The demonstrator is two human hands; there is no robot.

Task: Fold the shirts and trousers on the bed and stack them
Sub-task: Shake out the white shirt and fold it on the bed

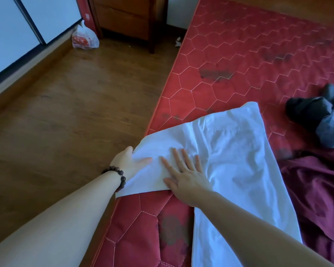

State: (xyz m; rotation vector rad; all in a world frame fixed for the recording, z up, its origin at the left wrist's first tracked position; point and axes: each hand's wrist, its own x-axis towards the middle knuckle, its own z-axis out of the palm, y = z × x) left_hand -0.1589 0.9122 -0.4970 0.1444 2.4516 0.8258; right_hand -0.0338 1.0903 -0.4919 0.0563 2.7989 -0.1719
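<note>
A white garment [233, 157] lies spread on the red quilted mattress [239, 60], its left part hanging past the bed's edge. My left hand [127, 163], with a bead bracelet on the wrist, grips that overhanging left edge, thumb on top of the cloth. My right hand [183, 174] presses flat on the white cloth with fingers spread and straight. A dark maroon garment [316, 189] lies crumpled to the right, partly under the white one. A dark grey garment [320, 114] sits bunched at the far right.
Wooden floor [66, 112] lies left of the bed. A wooden nightstand [127, 18] stands at the head end, with a red-and-white plastic bag [84, 37] and a red box beside it. White wardrobe doors run along the left wall.
</note>
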